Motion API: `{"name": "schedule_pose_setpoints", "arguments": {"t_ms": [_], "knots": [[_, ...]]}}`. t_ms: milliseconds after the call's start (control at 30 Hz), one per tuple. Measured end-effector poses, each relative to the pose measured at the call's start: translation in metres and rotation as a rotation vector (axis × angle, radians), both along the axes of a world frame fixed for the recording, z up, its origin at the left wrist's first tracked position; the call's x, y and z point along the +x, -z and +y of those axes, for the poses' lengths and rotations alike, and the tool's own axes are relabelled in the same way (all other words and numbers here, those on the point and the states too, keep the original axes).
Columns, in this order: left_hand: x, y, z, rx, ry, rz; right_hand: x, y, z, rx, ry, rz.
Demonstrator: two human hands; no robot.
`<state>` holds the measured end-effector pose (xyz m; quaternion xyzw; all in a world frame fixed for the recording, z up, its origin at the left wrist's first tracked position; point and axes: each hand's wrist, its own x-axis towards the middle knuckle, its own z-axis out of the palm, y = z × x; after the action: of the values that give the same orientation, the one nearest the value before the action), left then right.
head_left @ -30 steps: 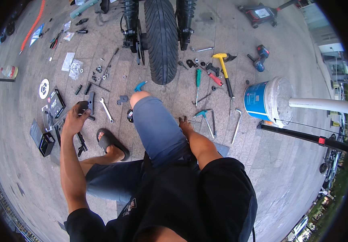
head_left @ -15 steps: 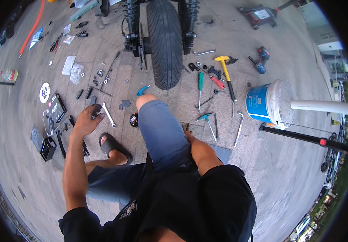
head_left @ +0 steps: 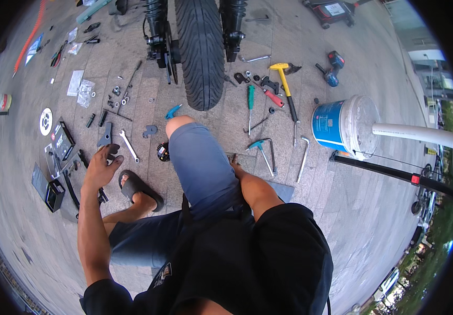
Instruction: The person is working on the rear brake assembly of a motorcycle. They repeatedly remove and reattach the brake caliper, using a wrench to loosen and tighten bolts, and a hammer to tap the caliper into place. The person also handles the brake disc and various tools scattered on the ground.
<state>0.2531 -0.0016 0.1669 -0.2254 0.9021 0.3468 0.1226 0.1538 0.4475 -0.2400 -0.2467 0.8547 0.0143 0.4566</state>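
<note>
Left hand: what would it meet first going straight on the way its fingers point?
Probably the flat grey bracket just ahead of the left hand, though the hand's height above it is unclear.

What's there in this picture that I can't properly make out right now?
All in the head view:
Right hand: partly hidden by the raised thigh.
Tyre: cut off by the upper edge.
Loose metal parts, left of the tyre: too small to identify.

Tyre ahead of you; spanner on gnd just R of yr L hand; hammer R of tyre, w/ screwdriver betw them; bucket R of hammer; box L of that hand.
</note>
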Motion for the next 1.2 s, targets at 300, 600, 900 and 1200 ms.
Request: {"name": "schedule_pose_setpoints", "arguments": {"t_ms": [300, 600, 900, 1200], "knots": [[0.031, 0.016, -0.003, -0.145, 0.005, -0.099, -0.222, -0.123, -0.002, -0.269, 0.684, 0.667], [0.07, 0.028, 0.03, 0.022, -0.135, -0.298, -0.376, -0.081, 0.028, 0.055, 0.904, 0.775], [0.05, 0.027, 0.039, 0.026, -0.106, -0.29, -0.384, -0.072, 0.027, -0.214, 0.969, 0.943], [0.01, 0.012, 0.05, 0.08, -0.096, -0.187, -0.322, -0.192, 0.009, -1.078, 1.097, 0.761]]}}
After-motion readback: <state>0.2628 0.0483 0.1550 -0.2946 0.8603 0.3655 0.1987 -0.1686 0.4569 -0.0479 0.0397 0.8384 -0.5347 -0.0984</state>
